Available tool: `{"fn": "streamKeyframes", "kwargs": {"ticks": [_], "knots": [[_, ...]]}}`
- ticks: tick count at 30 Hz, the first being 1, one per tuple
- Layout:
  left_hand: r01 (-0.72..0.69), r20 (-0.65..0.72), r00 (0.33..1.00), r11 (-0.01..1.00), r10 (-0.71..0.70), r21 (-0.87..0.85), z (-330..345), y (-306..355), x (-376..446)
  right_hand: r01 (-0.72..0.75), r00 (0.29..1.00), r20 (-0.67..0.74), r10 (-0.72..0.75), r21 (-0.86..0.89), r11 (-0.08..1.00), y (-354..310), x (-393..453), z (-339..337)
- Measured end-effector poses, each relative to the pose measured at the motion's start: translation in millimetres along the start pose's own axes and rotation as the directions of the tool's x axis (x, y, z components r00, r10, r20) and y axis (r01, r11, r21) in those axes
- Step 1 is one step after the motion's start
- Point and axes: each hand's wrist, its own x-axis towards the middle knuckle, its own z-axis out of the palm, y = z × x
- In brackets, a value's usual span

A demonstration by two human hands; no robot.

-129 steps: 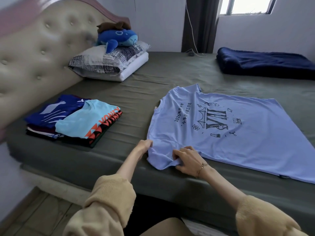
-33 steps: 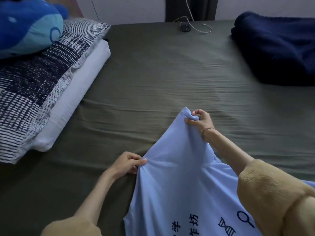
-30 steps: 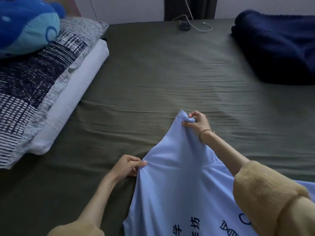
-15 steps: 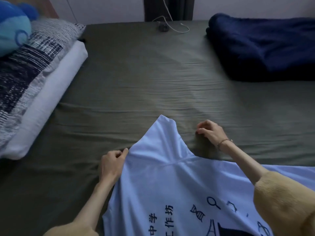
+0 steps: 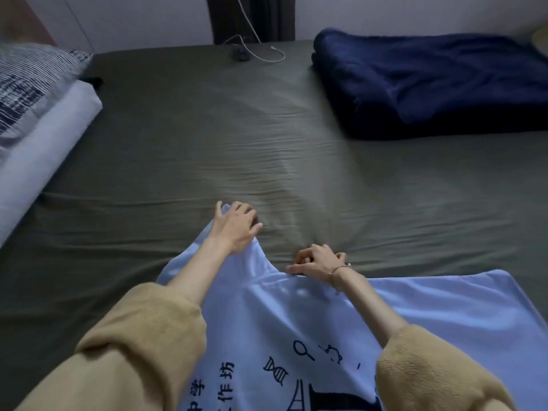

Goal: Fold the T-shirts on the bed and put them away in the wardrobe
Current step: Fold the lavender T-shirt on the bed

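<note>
T-shirt (image 5: 296,327), pale blue with dark printed characters and small drawings, lies spread face up on the near part of the bed (image 5: 207,137), its short sleeve (image 5: 237,262) reaching away from the viewer toward the middle of the olive-green sheet. Left hand (image 5: 235,226) lies on the far tip of that sleeve, fingers fairly straight and spread, pressing on the cloth rather than curling round it. Right hand (image 5: 318,262) sits just to the right, at the notch where the sleeve meets the shirt's body, its fingers bent and pinching the edge of the fabric there; a thin bracelet (image 5: 338,269) circles its wrist. The two hands are near one another but not touching. Both forearms cross over the shirt, coming out of tan fleecy sleeves at the bottom of the view. Farther off, a folded navy blanket (image 5: 430,84) rests at the far right of the bed, a patterned pillow (image 5: 26,84) on a white one at the left edge, and a white cable (image 5: 261,51) trails onto the sheet at the far side.
</note>
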Motion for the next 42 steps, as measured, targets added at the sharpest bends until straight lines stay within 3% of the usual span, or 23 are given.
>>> {"fn": "streamKeyframes", "kwargs": {"ticks": [2, 10, 12, 16, 19, 21, 24, 25, 27, 28, 30, 32, 34, 38, 42], "knots": [[-0.024, 0.084, 0.996, 0.994, 0.015, 0.108, -3.0, 12.9, 10.5, -0.036, 0.999, 0.026, 0.036, 0.014, 0.999, 2.8, 4.4, -1.0], [0.011, 0.327, 0.941, 0.972, -0.090, 0.235, -21.1, 10.6, 21.5, -0.064, 0.983, 0.173, 0.062, 0.008, 0.998, 5.9, 12.2, -6.3], [0.028, 0.335, 0.939, 0.991, -0.072, 0.133, -21.2, 3.2, 23.4, -0.042, 0.984, 0.172, 0.040, 0.003, 0.999, 8.6, 12.8, -5.8], [0.110, 0.201, 0.978, 0.945, -0.049, -0.309, -10.7, -2.9, 18.8, -0.039, 0.986, 0.164, 0.031, 0.047, 0.998, 11.5, 7.9, -7.9], [0.140, 0.139, 0.988, 0.765, -0.067, -0.628, -3.3, 3.0, 10.1, -0.027, 0.989, 0.150, 0.012, 0.100, 0.995, 13.7, 3.2, -6.7], [0.101, 0.099, 0.994, 0.667, -0.042, -0.738, -0.6, 7.1, 3.9, 0.009, 0.991, 0.134, -0.025, 0.114, 0.993, 15.1, -0.2, -5.5], [0.044, 0.035, 0.999, 0.399, -0.030, -0.916, -0.8, 12.3, 0.0, 0.058, 0.989, 0.128, -0.075, 0.137, 0.989, 18.2, -4.5, -5.8], [0.051, 0.017, 0.996, 0.386, -0.090, -0.921, -2.5, 16.7, -0.4, 0.073, 0.988, 0.127, -0.090, 0.134, 0.988, 19.1, -5.4, -5.9], [0.073, -0.090, 0.965, 0.579, -0.247, -0.812, -3.0, 28.9, -1.6, 0.105, 0.988, 0.099, -0.121, 0.151, 0.983, 21.7, -6.7, -6.3], [0.068, -0.158, 0.952, 0.686, -0.261, -0.724, -1.1, 38.6, -5.9, 0.121, 0.987, 0.080, -0.137, 0.180, 0.976, 24.1, -9.5, -7.0], [-0.036, -0.226, 0.966, 0.806, -0.122, -0.590, 10.0, 59.8, -14.1, 0.173, 0.982, 0.030, -0.185, 0.229, 0.958, 32.5, -13.4, -11.6], [-0.158, -0.141, 0.985, 0.857, 0.102, -0.490, 18.7, 83.4, -24.7, 0.210, 0.978, -0.046, -0.205, 0.172, 0.963, 49.1, -19.6, -23.2], [-0.193, 0.025, 0.974, 0.885, 0.224, -0.423, 18.1, 96.6, -29.0, 0.177, 0.978, -0.115, -0.174, 0.013, 0.984, 75.9, -25.8, -40.1], [-0.224, 0.248, 0.923, 0.935, 0.294, -0.275, 10.9, 90.5, -26.6, 0.032, 0.997, -0.060, -0.048, -0.240, 0.970, 152.5, -51.5, -75.4], [-0.214, 0.341, 0.895, 0.948, 0.287, -0.235, 15.8, 95.3, -25.0, -0.076, 0.997, -0.048, 0.060, -0.449, 0.890, 221.1, -76.1, -98.8]]}}
